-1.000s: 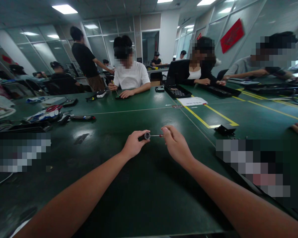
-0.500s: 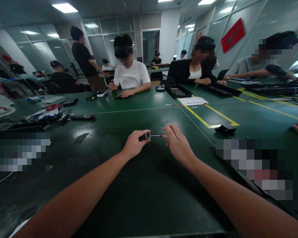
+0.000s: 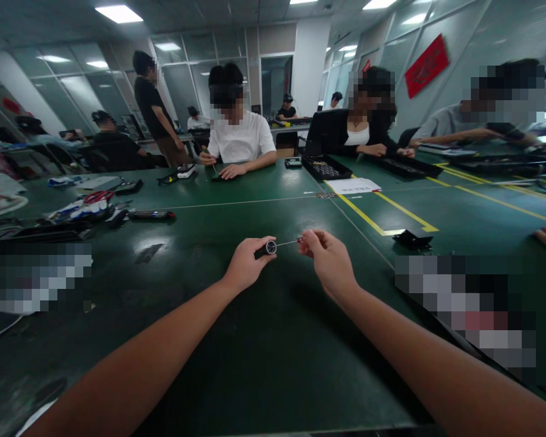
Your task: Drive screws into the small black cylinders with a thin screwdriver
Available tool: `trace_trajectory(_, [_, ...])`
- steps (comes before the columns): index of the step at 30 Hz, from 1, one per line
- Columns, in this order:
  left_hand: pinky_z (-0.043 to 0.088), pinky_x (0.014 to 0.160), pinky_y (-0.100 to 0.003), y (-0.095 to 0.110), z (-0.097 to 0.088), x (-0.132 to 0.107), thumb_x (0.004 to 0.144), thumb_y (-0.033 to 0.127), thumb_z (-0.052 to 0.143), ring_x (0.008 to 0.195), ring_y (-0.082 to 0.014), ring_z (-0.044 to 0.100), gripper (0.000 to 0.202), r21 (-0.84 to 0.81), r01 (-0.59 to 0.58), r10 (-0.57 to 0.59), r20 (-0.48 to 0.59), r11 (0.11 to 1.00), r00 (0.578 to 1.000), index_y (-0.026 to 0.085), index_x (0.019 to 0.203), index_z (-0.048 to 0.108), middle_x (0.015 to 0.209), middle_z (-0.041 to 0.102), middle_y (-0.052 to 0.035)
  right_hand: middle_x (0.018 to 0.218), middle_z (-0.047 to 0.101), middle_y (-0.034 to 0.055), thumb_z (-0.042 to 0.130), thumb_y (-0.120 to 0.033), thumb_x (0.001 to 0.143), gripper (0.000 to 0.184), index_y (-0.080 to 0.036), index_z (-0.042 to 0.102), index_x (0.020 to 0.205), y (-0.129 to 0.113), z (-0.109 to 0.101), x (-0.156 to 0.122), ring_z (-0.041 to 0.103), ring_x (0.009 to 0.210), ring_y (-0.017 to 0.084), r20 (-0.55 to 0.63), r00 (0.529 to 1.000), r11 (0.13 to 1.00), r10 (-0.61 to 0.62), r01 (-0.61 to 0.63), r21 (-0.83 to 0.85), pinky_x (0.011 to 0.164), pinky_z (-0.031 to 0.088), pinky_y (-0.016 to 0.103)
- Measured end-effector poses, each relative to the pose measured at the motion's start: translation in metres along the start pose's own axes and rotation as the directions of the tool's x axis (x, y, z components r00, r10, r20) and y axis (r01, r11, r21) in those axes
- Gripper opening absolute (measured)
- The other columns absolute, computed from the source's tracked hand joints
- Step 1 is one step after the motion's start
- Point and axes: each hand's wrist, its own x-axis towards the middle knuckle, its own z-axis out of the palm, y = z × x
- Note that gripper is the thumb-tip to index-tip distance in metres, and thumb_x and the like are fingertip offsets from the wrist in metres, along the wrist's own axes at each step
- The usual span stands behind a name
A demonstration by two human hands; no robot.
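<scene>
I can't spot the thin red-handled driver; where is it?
Head view, centre of the green table: the driver is pinched in the right hand, tip at the small cylinder in the left hand.

I'm seeing a dark green table (image 3: 236, 364) gleaming below, yellow tape lines (image 3: 407, 212) running across it, a black handle (image 3: 267, 248) showing a silver end, a thin silver bit (image 3: 287, 243) carrying a red tip, a white sheet (image 3: 352, 186) lying beyond

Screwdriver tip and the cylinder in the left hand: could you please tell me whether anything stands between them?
Nothing visible does: the screwdriver runs bare from the right hand to the cylinder in the left hand.
</scene>
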Motion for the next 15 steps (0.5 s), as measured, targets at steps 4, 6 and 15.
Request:
trace_trajectory(4, [0.039, 0.109, -0.050, -0.0004, -0.0049, 0.0013, 0.090, 0.024, 0.071, 0.115, -0.0247, 0.061, 0.034, 0.114, -0.106, 0.104, 0.025, 0.988, 0.994, 0.028, 0.124, 0.067, 0.120, 0.072, -0.0028, 0.064, 0.055, -0.0011, 0.067, -0.046, 0.085, 0.028, -0.021, 0.061, 0.075, 0.0020, -0.0016, 0.0064, 0.051, 0.056, 0.013, -0.003, 0.948, 0.912, 0.318, -0.305, 0.276, 0.062, 0.052, 0.032])
trace_trajectory(6, [0.039, 0.108, -0.050, -0.0026, -0.0066, 0.0021, 0.090, 0.024, 0.071, 0.116, -0.0252, 0.061, 0.035, 0.131, -0.087, 0.087, 0.010, 0.987, 0.996, 0.028, 0.125, 0.067, 0.121, 0.071, -0.0029, 0.060, 0.050, -0.0023, 0.068, -0.044, 0.085, 0.029, -0.022, 0.057, 0.071, 0.0016, -0.0020, 0.0077, 0.046, 0.052, 0.013, 0.015, 0.918, 0.861, 0.397, -0.378, 0.339, 0.058, 0.052, 0.031])
trace_trajectory(15, [0.040, 0.107, -0.050, -0.0034, -0.0047, 0.0006, 0.089, 0.024, 0.071, 0.117, -0.0267, 0.060, 0.037, 0.101, -0.018, 0.014, 0.037, 0.995, 0.999, 0.028, 0.126, 0.067, 0.121, 0.071, -0.0038, 0.075, 0.062, 0.0014, 0.064, -0.052, 0.084, 0.030, -0.023, 0.060, 0.085, 0.0047, -0.0010, 0.0041, 0.058, 0.066, 0.016, -0.062, 0.991, 0.989, 0.119, -0.113, 0.099, 0.064, 0.055, 0.034])
